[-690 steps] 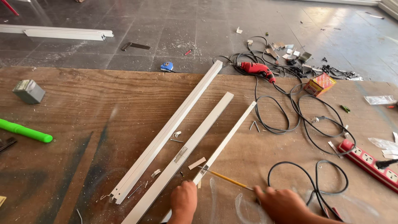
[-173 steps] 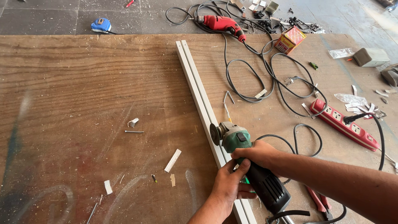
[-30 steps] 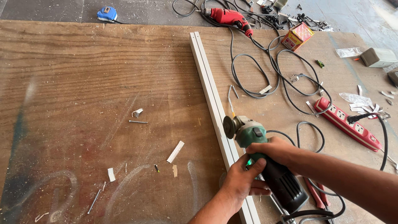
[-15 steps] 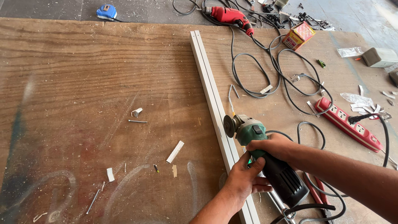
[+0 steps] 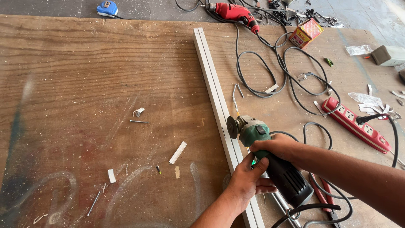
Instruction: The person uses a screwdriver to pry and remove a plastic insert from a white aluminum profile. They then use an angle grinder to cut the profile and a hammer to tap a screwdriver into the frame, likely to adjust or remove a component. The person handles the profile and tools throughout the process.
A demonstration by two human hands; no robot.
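Grinder: one green and black angle grinder (image 5: 270, 158) lay along the white strips, its disc (image 5: 231, 127) upright and just beside the strips' right edge.
Right grip: the right hand (image 5: 276, 147) was wrapped over the grinder's neck, fingers closed round the body.
Left grip: the left hand (image 5: 249, 179) was pressed on the strips below the disc, thumb up against the grinder's body; fingers curled, not spread.
Strips: two long white channel strips (image 5: 212, 82) lay side by side, touching, running away from the grips toward the far edge of the desk (image 5: 84, 76).
Offcuts: three small white pieces lay left of the grips, the largest (image 5: 177, 152) nearest, with a few nails scattered.
Cables: black cables (image 5: 270, 71) looped right of and beyond the grips.
Power strip: one red power strip (image 5: 356, 124) lay right of the right grip, well apart.
Far edge: one red drill (image 5: 232, 11), one small box (image 5: 306, 33) and one blue tape measure (image 5: 108, 8).
Open room: the broad bare wood left of the strips.
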